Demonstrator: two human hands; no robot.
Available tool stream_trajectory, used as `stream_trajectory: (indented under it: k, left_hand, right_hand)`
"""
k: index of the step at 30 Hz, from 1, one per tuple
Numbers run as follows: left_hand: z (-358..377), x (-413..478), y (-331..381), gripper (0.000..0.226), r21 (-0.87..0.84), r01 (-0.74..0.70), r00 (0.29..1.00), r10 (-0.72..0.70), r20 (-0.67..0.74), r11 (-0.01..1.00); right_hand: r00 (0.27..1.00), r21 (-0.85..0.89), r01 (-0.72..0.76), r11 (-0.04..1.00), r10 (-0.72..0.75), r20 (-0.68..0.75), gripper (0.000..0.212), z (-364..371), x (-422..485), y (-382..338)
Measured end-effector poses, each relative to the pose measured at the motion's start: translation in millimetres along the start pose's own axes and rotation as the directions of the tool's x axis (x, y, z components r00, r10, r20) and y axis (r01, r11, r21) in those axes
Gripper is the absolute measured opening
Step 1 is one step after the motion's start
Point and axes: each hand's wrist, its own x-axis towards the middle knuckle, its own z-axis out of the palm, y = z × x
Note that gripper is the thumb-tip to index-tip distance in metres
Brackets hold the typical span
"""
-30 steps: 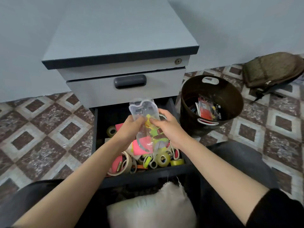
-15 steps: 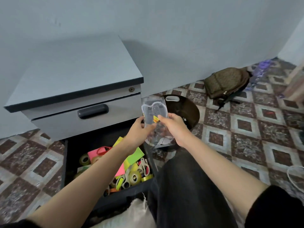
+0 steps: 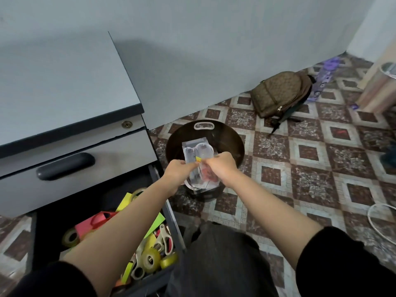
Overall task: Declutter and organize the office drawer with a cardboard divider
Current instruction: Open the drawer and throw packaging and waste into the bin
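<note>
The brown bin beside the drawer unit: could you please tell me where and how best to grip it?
Probably at the white-rimmed handle slot in the far wall of the brown bin, fingers hooking in from above. The bin stands upright, and its near rim is covered by the clear plastic packaging that the left hand and right hand hold over it.

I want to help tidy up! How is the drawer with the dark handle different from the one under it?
The handle drawer is shut; the bottom drawer is pulled out. The handle drawer shows only its grey front, while the bottom drawer shows a dark inside with tape rolls, scissors and bright paper. Both sit in the same grey cabinet.
</note>
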Motion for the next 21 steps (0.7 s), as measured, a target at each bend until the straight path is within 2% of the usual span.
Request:
stream_trajectory:
  k: [3,5,7,10,15,21]
  left_hand:
    - [-3,23,11,0.027,0.075,-0.045,0.997,0.049,-0.052,0.996]
    - [-8,32,17,0.065,0.121,-0.077,0.994,0.085,-0.066,0.990]
    - [-15,38,15,0.077,0.176,-0.107,0.991,0.119,-0.055,0.979]
    - [-29,38,2,0.076,0.194,-0.089,0.995,0.098,-0.036,0.977]
    - [-49,15,-17,0.070,0.187,-0.036,0.997,0.047,-0.055,0.982]
    - [-85,-33,-30,0.061,0.189,-0.078,0.989,0.100,-0.110,0.979]
  right_hand:
    - [0.999,0.010,0.047,0.999,-0.047,-0.017,0.028,2,20,-6]
    - [0.997,0.016,0.077,0.997,-0.077,-0.029,0.037,1,29,-11]
    - [0.996,-0.034,0.085,0.996,-0.086,-0.031,0.051,-3,34,-11]
    - [0.996,-0.102,0.089,0.991,-0.091,-0.020,0.056,-9,36,-3]
    - [0.998,-0.075,0.054,0.996,-0.055,-0.017,0.044,-7,19,5]
    - [0.993,-0.033,0.116,0.993,-0.115,0.031,0.028,13,-21,-12]
